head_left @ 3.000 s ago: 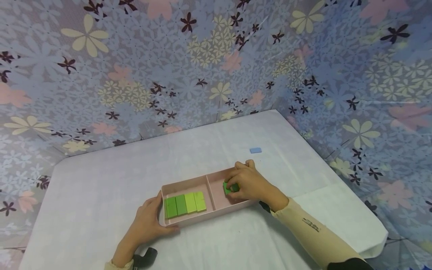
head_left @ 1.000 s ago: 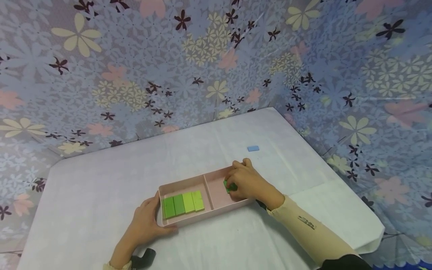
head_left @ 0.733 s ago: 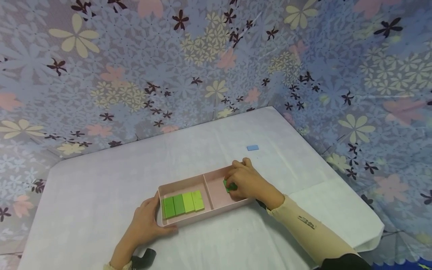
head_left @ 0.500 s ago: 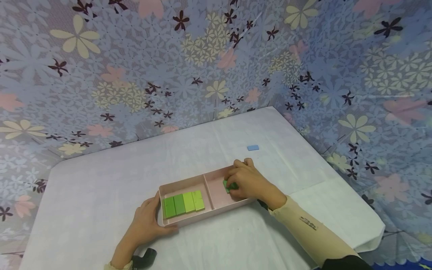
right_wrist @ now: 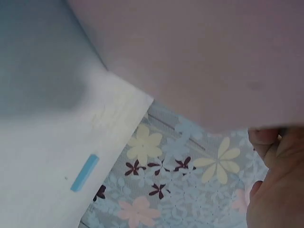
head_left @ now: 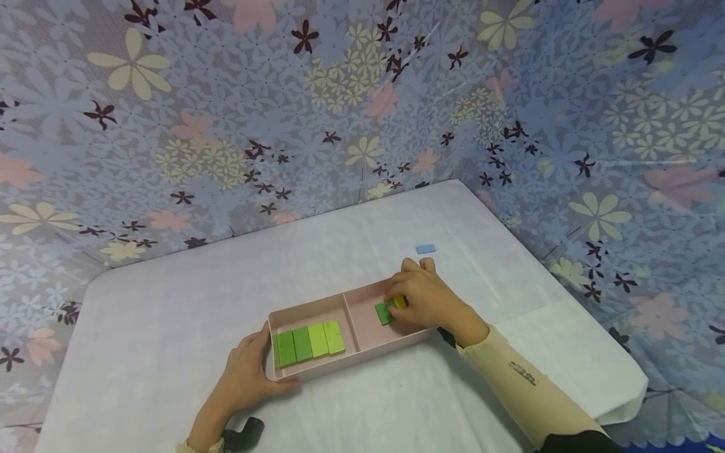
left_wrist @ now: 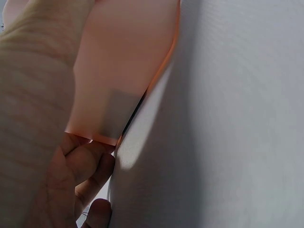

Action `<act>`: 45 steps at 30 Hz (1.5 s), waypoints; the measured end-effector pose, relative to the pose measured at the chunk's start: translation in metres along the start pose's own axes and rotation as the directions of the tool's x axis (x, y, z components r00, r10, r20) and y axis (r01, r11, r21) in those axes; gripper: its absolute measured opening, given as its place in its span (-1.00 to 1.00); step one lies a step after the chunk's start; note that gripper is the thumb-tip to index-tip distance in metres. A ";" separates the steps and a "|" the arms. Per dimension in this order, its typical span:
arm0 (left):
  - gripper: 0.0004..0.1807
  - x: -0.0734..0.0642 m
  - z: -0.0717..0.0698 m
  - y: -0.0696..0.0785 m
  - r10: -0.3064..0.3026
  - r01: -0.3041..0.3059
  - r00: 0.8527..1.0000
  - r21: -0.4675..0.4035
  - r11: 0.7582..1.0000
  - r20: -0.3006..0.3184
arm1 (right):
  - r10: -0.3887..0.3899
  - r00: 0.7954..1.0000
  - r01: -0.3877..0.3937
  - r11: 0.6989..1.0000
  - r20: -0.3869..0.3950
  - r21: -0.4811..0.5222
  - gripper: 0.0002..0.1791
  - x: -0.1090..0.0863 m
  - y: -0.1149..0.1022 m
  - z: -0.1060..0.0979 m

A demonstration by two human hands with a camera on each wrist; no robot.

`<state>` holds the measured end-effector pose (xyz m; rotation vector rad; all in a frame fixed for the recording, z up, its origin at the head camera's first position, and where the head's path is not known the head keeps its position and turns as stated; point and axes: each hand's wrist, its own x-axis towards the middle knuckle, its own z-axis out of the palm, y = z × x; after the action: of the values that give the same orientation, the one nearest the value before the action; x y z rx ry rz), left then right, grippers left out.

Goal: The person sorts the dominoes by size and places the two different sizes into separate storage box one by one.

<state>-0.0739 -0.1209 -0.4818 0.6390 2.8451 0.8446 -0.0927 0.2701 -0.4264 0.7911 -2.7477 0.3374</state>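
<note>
A pale pink two-compartment box (head_left: 317, 371) lies on the table. My left hand (head_left: 243, 371) grips its left end, thumb along the front wall; in the left wrist view, curled fingers (left_wrist: 90, 164) lie against the box edge. Several green and lime blocks (head_left: 310, 343) stand in a row in the left compartment. Over the right compartment, my right hand (head_left: 427, 299) pinches a small yellow block (head_left: 400, 301), mostly hidden by the fingers. Just left of it, a green block (head_left: 383, 314) lies on the compartment floor, partly covered by the hand.
A light blue block (head_left: 425, 249) lies on the white tablecloth (head_left: 198, 289) behind the box, and shows in the right wrist view too. Floral fabric (head_left: 362, 113) hangs behind the table and along its right side.
My right hand has shifted slightly right inside the compartment. A yellow block now shows between its fingers, and more of the green block is uncovered. The left hand keeps its grip on the box.
</note>
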 end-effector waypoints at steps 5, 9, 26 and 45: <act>0.51 0.000 0.000 -0.001 -0.002 0.002 1.000 0.002 1.000 0.005 | -0.029 0.998 0.028 1.000 -0.064 -0.009 -0.93 0.001 0.008 -0.005; 0.52 0.000 0.001 -0.001 -0.009 0.009 1.000 0.002 1.000 0.009 | -0.031 0.993 0.028 0.999 -0.117 -0.026 -0.95 0.002 0.014 -0.012; 0.55 0.001 -0.002 -0.001 -0.049 0.049 0.998 0.000 0.999 0.041 | 0.268 0.960 -0.268 0.963 -0.083 0.004 -0.83 0.011 0.043 -0.011; 0.55 0.001 -0.004 -0.001 -0.051 0.051 0.998 -0.011 0.999 0.044 | 0.574 0.807 -0.587 0.803 -0.138 -0.099 -0.62 0.012 0.079 0.009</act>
<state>-0.0758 -0.1239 -0.4788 0.5733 2.8028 0.8290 -0.1475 0.3270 -0.4432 -0.1323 -2.8132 0.2843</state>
